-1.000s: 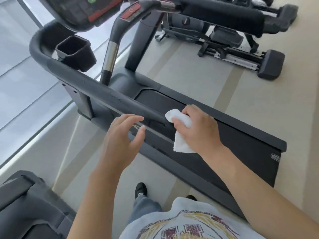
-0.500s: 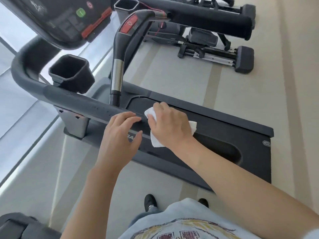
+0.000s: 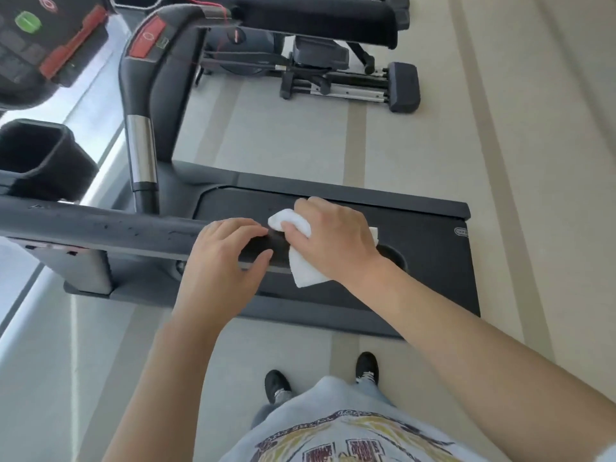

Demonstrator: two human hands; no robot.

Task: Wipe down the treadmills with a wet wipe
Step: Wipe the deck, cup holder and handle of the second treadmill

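Under the right hand (image 3: 330, 241), a white wet wipe (image 3: 300, 261) lies bunched against the treadmill's side rail (image 3: 100, 228), fingers curled round it. Beside that grip, the left hand (image 3: 223, 261) hovers loosely spread. Soft, limp and light, the wipe probably handles best wadded in the palm.

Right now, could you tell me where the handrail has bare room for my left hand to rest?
The handrail is bare from the cup holder up to the left hand. Its end is crowded: the right hand presses the wipe there.
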